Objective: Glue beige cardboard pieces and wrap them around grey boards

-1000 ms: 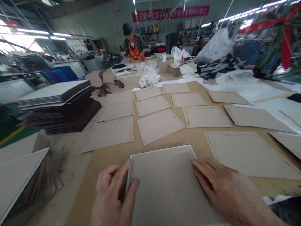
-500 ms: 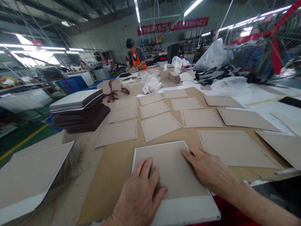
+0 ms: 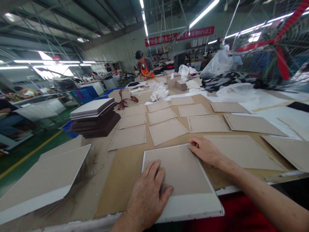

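A grey-beige board panel [image 3: 183, 170] with white edges and a white strip along its near side lies at the table's front edge. My left hand [image 3: 151, 190] rests on the panel's left part, palm down, fingers stretched out and thumb apart. At the far right corner of the same panel, my right hand [image 3: 202, 149] has its fingers curled and pinched on the edge; the fingertips are partly hidden. Similar beige boards [image 3: 169, 130] with marks along their edges are spread in rows beyond the panel. Another board [image 3: 238, 149] lies just past my right hand.
To the left sits a stack of beige and white panels [image 3: 53, 177], with a stack of dark brown sheets [image 3: 98, 124] behind it. Clear plastic wrap [image 3: 159, 91] lies farther back. A person in an orange apron [image 3: 146, 69] stands beyond. A red-bladed fan [image 3: 277, 42] is at right.
My right hand has slid to the panel's far corner, its fingers now curled at the edge. The left hand stays flat on the panel. The whole view has shifted slightly.
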`<control>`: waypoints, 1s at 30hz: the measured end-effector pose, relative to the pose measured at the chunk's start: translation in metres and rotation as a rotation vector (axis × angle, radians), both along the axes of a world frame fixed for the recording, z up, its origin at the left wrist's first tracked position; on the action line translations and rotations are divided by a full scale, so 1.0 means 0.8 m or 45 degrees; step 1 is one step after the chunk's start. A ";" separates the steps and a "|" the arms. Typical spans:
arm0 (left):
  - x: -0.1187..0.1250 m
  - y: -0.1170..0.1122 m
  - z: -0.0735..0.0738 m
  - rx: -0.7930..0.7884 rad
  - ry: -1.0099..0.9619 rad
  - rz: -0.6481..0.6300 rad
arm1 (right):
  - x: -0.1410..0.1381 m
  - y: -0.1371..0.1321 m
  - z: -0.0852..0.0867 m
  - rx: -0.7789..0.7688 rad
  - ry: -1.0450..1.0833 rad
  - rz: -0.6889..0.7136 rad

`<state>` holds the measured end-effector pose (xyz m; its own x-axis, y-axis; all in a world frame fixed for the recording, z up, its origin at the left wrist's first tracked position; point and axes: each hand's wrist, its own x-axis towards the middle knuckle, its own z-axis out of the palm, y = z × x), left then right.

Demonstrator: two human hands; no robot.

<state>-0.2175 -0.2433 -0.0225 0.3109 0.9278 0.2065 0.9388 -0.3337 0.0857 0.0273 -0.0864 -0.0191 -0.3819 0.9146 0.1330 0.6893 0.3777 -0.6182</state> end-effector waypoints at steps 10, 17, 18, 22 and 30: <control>-0.017 -0.005 0.011 -0.116 -0.140 -0.224 | -0.011 0.009 0.036 -0.504 0.668 -0.051; 0.007 -0.052 0.036 -0.073 0.013 -0.152 | -0.020 0.003 0.056 -0.835 1.067 -0.060; 0.012 -0.057 0.035 -0.021 0.048 -0.116 | -0.022 -0.001 0.059 -0.860 1.114 -0.047; 0.021 -0.071 0.037 0.233 0.130 -0.032 | -0.031 -0.016 0.080 -0.919 1.320 0.050; -0.031 -0.042 0.129 0.240 -1.281 0.539 | -0.018 -0.039 0.123 -0.940 1.636 0.246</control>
<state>-0.2426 -0.2770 0.0804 -0.4132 0.8465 0.3356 0.5101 -0.0901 0.8554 0.0126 -0.1173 0.0789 -0.4858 0.8740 0.0054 -0.4824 -0.2629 -0.8356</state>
